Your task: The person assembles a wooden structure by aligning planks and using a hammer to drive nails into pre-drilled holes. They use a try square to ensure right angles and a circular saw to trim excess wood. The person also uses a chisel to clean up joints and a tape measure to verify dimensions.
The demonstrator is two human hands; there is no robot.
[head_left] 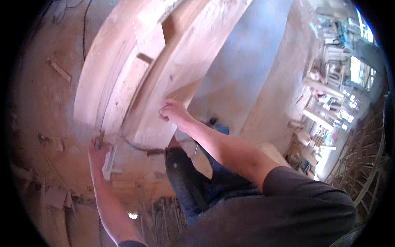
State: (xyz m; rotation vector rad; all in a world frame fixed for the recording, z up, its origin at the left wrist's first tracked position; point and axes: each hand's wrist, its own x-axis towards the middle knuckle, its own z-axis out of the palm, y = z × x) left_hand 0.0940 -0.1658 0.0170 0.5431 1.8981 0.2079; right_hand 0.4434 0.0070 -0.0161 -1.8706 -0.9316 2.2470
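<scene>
A large, pale wooden workpiece (94,78) made of long, curved planks runs from the upper middle down toward me. Beside its near left end is my left hand (98,150), its fingers closed around something small and blurred that I cannot make out. A pale strip (109,162) shows right next to that hand. My right hand (173,112) is over the wide right-hand plank (164,88), with its fingers curled together. Whatever those fingers hold, if anything, is hidden. A flat, angular pale wooden piece (149,39) lies across the workpiece farther up.
Offcuts such as a short wooden stick (59,69) lie on the dusty brown floor to the left. A dark cable (85,37) runs at the upper left. Stacked timber (319,119) stands at the right, and thin wooden strips (366,173) are heaped at the lower right.
</scene>
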